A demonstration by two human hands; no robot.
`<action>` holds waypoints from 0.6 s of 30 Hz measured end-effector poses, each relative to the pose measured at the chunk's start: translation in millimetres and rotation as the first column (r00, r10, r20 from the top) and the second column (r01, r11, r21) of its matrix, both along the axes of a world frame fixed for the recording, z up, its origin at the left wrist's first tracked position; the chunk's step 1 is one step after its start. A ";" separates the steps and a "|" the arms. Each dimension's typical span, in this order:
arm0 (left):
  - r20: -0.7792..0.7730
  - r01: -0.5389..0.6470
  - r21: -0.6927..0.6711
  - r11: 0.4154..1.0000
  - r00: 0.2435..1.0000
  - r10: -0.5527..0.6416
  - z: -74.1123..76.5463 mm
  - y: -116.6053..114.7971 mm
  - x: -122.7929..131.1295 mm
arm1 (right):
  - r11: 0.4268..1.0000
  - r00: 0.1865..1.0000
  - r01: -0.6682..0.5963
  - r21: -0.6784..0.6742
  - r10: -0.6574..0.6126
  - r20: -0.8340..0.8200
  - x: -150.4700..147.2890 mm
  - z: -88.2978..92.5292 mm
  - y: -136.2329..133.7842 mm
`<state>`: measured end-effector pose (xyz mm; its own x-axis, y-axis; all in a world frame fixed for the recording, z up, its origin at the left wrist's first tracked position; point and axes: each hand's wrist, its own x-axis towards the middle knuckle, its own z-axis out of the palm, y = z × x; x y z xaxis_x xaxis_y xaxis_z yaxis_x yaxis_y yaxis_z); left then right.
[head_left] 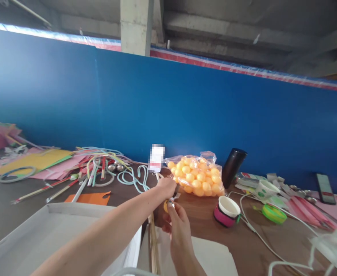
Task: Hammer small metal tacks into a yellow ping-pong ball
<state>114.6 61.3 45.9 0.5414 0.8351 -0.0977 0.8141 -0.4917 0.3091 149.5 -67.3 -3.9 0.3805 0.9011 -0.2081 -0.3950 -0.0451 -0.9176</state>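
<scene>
My left hand (167, 187) is curled beside the left edge of a clear plastic bag of orange balls (195, 176). Its fingertips are turned away, so whatever it holds cannot be made out. Just below and nearer, my right hand (180, 224) pinches a small shiny silver piece (171, 202) between thumb and fingers. A round orange-yellow piece (166, 207) shows at the same fingertips. Under the hands, a bundle of thin wooden sticks (153, 245) runs toward me. Light blue cord (131, 178) lies in loops left of my left hand.
A white tray (99, 212) sits front left, with coloured paper (33, 159) and striped sticks (42, 191) beyond. To the right are a pink-banded cup (228, 209), a black cylinder (234, 166), a green ring (274, 214), white cable (247, 222) and a phone (325, 188). A blue partition (168, 111) stands behind.
</scene>
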 end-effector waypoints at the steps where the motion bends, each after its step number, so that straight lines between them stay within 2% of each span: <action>1: 0.001 0.002 0.002 1.000 1.000 -0.002 -0.6 0.6 -0.4 | 1.000 1.000 -0.006 0.007 0.006 -0.001 -0.1 0.5 -0.2; 10: 0.053 0.009 0.058 0.998 0.999 -0.012 -9.5 7.8 2.7 | 0.999 1.000 -0.003 0.049 0.004 -0.012 1.9 2.7 0.0; 18: 0.155 0.024 0.118 0.993 0.987 -0.043 -12.8 8.6 -9.2 | 0.998 0.999 0.033 0.050 -0.033 -0.016 3.3 1.0 1.5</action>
<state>105.4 70.0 33.1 0.5701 0.8169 0.0872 0.7423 -0.5577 0.3714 152.7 -65.7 -2.9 0.4075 0.8975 -0.1687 -0.4092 0.0143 -0.9123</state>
